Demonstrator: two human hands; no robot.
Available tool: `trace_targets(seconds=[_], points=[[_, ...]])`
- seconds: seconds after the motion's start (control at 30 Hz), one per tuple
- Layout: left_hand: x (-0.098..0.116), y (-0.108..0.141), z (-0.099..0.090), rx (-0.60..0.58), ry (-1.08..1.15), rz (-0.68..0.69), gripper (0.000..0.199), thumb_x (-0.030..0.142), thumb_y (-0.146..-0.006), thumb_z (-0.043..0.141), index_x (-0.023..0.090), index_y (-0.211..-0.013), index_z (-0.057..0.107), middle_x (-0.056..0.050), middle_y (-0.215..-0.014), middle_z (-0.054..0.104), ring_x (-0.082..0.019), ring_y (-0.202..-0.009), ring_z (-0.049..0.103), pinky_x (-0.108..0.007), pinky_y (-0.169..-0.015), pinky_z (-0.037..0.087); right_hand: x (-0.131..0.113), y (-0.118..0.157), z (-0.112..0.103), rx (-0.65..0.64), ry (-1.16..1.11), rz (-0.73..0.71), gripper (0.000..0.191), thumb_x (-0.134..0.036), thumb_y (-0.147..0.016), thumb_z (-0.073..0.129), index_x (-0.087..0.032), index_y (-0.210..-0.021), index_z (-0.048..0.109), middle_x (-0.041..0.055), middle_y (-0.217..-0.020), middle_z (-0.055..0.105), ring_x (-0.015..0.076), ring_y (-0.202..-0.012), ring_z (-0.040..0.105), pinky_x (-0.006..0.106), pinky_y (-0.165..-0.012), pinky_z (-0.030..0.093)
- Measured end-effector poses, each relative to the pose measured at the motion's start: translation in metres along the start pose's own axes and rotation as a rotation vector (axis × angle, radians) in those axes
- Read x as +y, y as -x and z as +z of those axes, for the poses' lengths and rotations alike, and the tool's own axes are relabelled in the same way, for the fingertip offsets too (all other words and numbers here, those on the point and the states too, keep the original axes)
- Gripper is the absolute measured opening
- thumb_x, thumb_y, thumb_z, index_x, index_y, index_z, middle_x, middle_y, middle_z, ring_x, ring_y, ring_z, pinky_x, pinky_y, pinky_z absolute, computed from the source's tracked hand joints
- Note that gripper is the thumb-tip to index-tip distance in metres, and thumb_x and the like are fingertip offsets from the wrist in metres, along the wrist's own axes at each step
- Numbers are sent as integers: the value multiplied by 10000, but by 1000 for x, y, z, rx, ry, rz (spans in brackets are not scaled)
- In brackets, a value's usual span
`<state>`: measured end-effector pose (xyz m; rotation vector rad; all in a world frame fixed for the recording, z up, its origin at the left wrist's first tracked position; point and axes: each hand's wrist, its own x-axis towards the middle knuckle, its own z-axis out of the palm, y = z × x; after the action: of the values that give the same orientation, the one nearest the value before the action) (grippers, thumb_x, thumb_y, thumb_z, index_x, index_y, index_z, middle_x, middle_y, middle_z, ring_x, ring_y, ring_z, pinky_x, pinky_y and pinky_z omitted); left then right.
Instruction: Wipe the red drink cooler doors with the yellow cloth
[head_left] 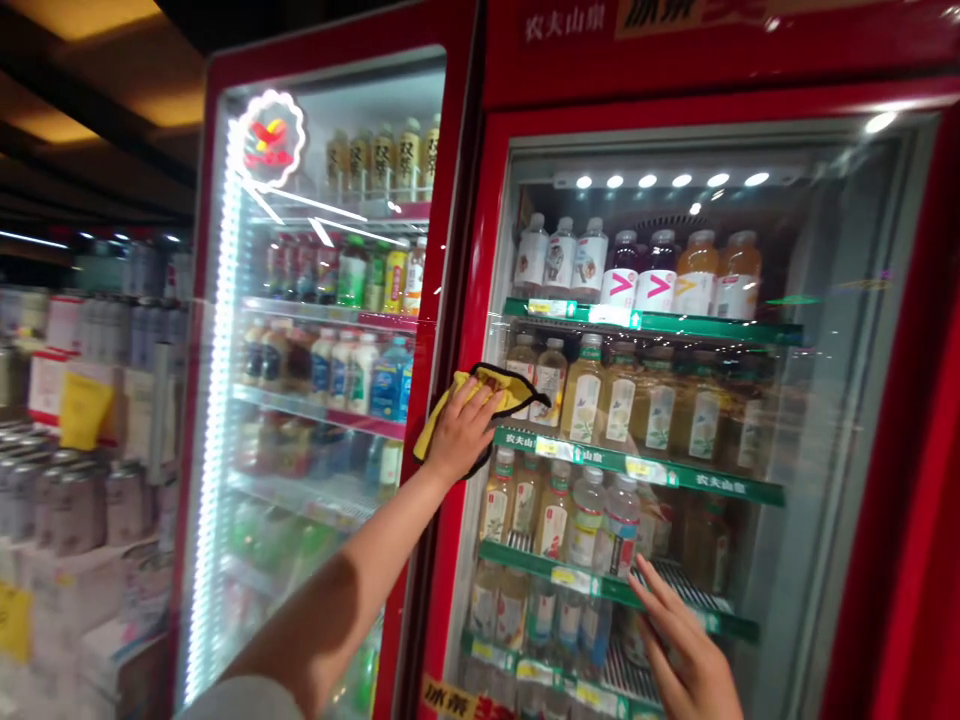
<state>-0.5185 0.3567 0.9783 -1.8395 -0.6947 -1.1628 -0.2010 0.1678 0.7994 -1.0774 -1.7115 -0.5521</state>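
My left hand (463, 428) presses a yellow cloth (517, 387) with black edging against the red frame (480, 270) and glass of the right-hand drinks fridge. Its fingers are spread over the cloth, which sticks out on both sides of the hand. Lower right, my right hand (686, 645) is raised before the glass door (840, 400), fingers stretched out, holding nothing. Whether its fingertips touch the glass I cannot tell. Behind the glass, bottles (585, 395) stand in rows on shelves with green front strips (645, 465).
A second red-framed fridge (322, 310) with a bright light strip (214, 420) stands on the left, stocked with bottles. Farther left, blurred shelves hold grey containers (60, 505) and a yellow tag (85, 410). The red fridge side (911, 480) borders the right.
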Motion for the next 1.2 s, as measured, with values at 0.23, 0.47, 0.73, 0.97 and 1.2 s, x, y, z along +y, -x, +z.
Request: trace_targets(seconds=[0.23, 0.47, 0.73, 0.97, 1.2], points=[[-55, 33, -28, -105, 11, 105, 668, 133, -878, 524, 243, -1527, 410, -68, -1517, 527, -258, -1487, 359, -485, -1225, 364, -20, -21, 22, 14, 6, -30, 389, -260, -951, 540, -311, -1312, 677, 64, -1394, 635, 290, -1223, 647, 417, -934, 610], [-119, 43, -22, 2, -44, 16, 580, 186, -924, 518, 181, -1500, 447, -109, -1506, 529, -285, -1513, 307, -506, -1227, 347, -86, -74, 64, 79, -39, -45, 394, -251, -959, 550, -330, -1328, 660, 58, -1389, 642, 271, -1232, 649, 402, -954, 607], [-165, 34, 13, 20, -13, 186, 618, 332, -903, 626, 213, -1488, 466, -89, -1542, 498, -304, -1525, 281, -544, -1265, 217, -183, -152, 145, 98, -106, -79, 478, -156, -952, 460, -344, -1360, 624, 46, -1423, 620, 252, -1317, 590, 480, -1044, 551], [-221, 55, 11, 224, 80, -172, 539, 331, -958, 519, 188, -1476, 478, -114, -1562, 465, -315, -1539, 238, -574, -1246, 253, -207, -118, 192, 86, -55, 45, 427, -170, -951, 489, -322, -1309, 664, 58, -1392, 645, 250, -1290, 612, 451, -1031, 560], [-200, 120, 27, 25, 217, 227, 499, 358, -930, 588, 288, -1421, 537, -52, -1469, 577, -276, -1517, 307, -569, -1279, 163, -215, -106, 195, 46, -29, 213, 349, -244, -972, 479, -254, -1219, 725, 102, -1291, 707, 257, -1191, 681, 430, -982, 592]])
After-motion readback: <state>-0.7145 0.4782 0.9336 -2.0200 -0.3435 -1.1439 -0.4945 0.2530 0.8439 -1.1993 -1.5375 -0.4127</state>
